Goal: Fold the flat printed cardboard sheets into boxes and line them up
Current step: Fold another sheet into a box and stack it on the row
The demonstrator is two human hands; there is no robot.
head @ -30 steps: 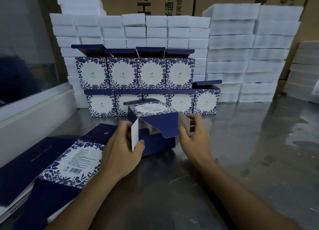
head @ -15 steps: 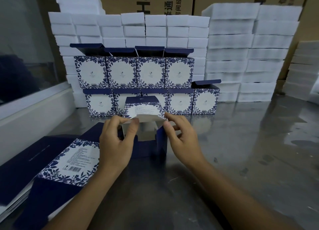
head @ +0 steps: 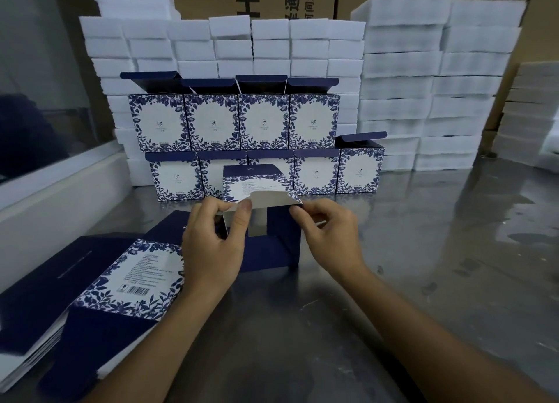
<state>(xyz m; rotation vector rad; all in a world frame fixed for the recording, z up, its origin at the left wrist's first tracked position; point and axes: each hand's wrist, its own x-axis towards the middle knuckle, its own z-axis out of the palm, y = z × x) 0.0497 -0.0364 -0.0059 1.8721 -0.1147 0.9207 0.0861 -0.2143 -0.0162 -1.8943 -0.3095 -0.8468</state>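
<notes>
The half-folded box (head: 266, 239) stands on the metal surface (head: 423, 251) in front of the person, navy on its near side, with a blue-and-white leaf-printed panel at the back and a pale inner flap (head: 266, 198) tipped across its open top. The left hand (head: 211, 248) pinches the flap's left edge between thumb and curled fingers; the right hand (head: 329, 233) pinches the right corner with its fingertips.

Half a second ago the flap lay lower over the opening and both hands sat closer together; a second ago the box was tilted with a navy flap hanging forward.

Behind it, touching or nearly so, finished boxes (head: 236, 121) stand in two rows, four above and five below, backed by stacks of white foam blocks (head: 423, 85). A pile of flat sheets (head: 99, 284) lies at the left, its far corner just beside the box. The surface to the right and toward the near edge is bare and reflective.
</notes>
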